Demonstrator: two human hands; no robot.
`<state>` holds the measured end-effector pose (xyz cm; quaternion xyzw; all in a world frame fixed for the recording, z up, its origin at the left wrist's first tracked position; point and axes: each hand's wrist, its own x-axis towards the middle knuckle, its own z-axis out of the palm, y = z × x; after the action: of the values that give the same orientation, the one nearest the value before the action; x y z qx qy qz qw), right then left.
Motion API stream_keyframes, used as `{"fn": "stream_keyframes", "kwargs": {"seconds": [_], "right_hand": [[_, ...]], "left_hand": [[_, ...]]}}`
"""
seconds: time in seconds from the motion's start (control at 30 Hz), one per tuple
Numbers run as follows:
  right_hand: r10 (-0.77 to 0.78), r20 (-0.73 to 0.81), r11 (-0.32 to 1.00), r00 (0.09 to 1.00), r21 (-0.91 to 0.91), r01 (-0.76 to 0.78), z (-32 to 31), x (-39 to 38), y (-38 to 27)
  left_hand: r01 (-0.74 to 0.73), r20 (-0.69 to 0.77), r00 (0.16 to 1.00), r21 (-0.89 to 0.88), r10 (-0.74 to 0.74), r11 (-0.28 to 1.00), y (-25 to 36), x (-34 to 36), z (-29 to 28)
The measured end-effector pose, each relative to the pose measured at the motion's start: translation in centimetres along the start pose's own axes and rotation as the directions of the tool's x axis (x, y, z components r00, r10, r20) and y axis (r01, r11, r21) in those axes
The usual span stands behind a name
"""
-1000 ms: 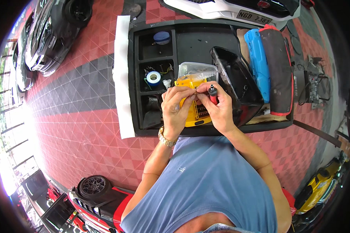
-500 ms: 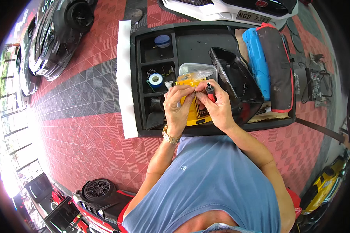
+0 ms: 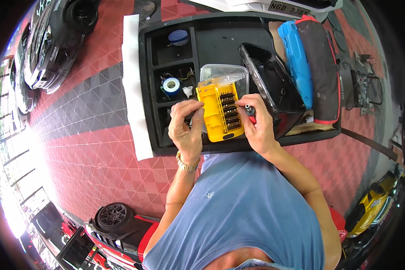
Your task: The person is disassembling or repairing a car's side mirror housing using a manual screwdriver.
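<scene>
A yellow screwdriver bit case (image 3: 214,118) lies open between my hands, its clear lid (image 3: 222,81) folded back at the far end. Rows of dark bits (image 3: 230,110) fill its right side. My left hand (image 3: 186,130) is at the case's left edge, thumb and forefinger bent close together; whatever they pinch is too small to make out. In my right hand (image 3: 259,123) a red and black screwdriver (image 3: 250,110) is tucked in the fingers, its hollow tip pointing up. My right thumb and forefinger come together beside the bit rows. A clear plastic tub (image 3: 207,70) sits behind the case.
The black tray table (image 3: 220,22) has compartments at left, holding a white and blue tape roll (image 3: 171,85) and a blue round container (image 3: 178,37). To the right are a black bin (image 3: 274,85), a blue case (image 3: 296,63) and a black tool roll (image 3: 318,72). Parked cars surround the table.
My hands have moved apart from their meeting point over the bit case, left hand leftward, right hand slightly right. The bit rows are now uncovered. The head view has shifted a little.
</scene>
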<state>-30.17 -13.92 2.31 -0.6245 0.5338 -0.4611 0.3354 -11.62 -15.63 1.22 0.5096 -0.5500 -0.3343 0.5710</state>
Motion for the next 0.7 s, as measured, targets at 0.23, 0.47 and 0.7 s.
{"fn": "stream_keyframes", "kwargs": {"seconds": [0.23, 0.47, 0.7], "right_hand": [[0.146, 0.008, 0.988, 0.989, 0.059, -0.146, 0.5, -0.7, 1.0], [0.140, 0.000, 0.986, 0.990, 0.085, -0.140, 0.7, -0.3, 0.9], [0.214, -0.047, 0.964, 0.976, 0.170, -0.204, 1.0, -0.7, 1.4]], "left_hand": [[-0.008, 0.101, 0.995, 0.099, -0.002, 0.995, -0.1, -1.0, -0.3], [-0.005, 0.111, 0.994, 0.118, -0.009, 0.993, -0.3, -0.9, -0.1], [-0.002, 0.131, 0.991, 0.106, -0.012, 0.994, -0.4, -0.8, -0.1]]}}
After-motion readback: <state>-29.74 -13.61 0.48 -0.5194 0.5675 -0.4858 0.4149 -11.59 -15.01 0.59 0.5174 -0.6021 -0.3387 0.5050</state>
